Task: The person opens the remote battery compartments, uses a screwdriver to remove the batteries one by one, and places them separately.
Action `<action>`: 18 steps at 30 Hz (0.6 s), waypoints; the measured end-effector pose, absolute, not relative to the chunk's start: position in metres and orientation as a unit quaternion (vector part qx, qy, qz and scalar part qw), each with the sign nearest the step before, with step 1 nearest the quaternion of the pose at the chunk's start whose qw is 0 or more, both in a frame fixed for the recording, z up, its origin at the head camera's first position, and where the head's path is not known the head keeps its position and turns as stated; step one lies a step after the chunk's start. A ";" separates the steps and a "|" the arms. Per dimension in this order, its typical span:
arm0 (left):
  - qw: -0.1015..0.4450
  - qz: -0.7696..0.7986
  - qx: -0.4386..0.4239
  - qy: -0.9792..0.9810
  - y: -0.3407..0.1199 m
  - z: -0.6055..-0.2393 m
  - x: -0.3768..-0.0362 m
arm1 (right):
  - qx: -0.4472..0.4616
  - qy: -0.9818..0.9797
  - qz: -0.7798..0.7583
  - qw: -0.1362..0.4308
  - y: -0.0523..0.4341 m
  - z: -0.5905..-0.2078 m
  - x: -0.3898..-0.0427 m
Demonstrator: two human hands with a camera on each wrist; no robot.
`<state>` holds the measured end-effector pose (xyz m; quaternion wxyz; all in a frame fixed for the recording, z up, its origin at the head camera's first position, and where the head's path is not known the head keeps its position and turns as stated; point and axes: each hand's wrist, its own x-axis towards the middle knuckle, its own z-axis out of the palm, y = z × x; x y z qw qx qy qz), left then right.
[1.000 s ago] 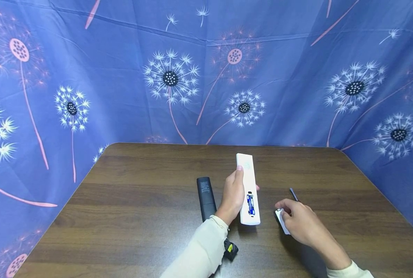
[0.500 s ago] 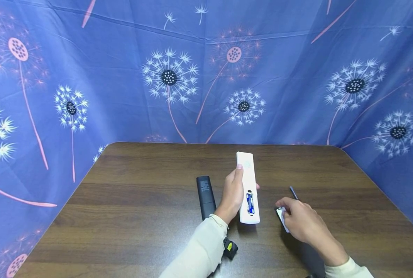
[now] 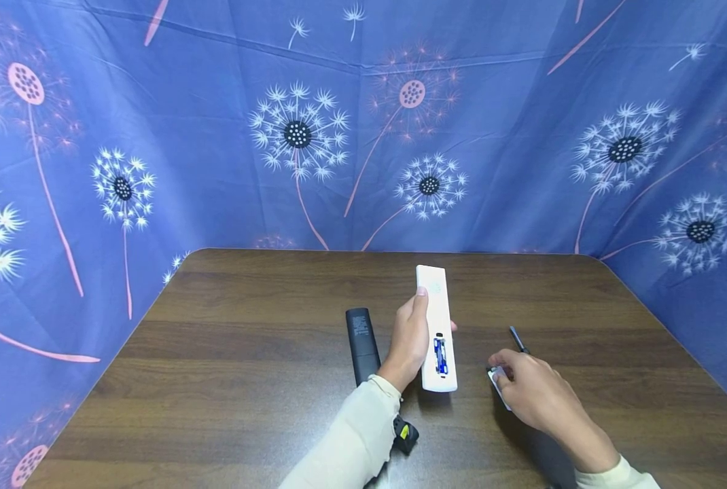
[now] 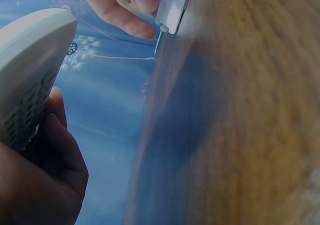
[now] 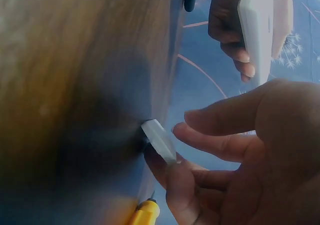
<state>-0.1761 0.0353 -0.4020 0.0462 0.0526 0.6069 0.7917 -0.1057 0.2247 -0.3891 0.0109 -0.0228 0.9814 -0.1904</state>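
My left hand [image 3: 426, 307] grips a white remote [image 3: 438, 319] above the table, its back facing up. Its battery bay is open and a blue battery [image 3: 440, 356] shows inside. The left wrist view shows the same remote [image 4: 27, 70] from its end. To the right, my right hand [image 3: 503, 373] lies curled over a small white battery cover [image 3: 497, 386] on the table. In the right wrist view the cover [image 5: 159, 141] is tipped up on edge, with my thumb under it and my fingers just above.
A black remote [image 3: 361, 343] lies on the brown wooden table [image 3: 247, 380] just left of my left hand. A thin dark pen-like tool [image 3: 518, 339] lies beyond my right hand. Blue dandelion-print cloth [image 3: 302, 136] walls the table on three sides.
My right hand has closed further over the battery cover, so less of it shows. My left hand and the white remote have stayed in place.
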 end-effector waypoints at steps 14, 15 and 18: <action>0.037 0.786 0.054 0.615 0.037 -0.403 -0.177 | -0.016 0.985 -0.172 0.010 0.230 -0.383 -0.096; 0.037 0.786 0.055 0.615 0.037 -0.403 -0.177 | -0.016 0.985 -0.171 0.009 0.231 -0.383 -0.096; 0.034 0.788 0.056 0.612 0.038 -0.403 -0.177 | -0.016 0.986 -0.165 0.001 0.233 -0.383 -0.095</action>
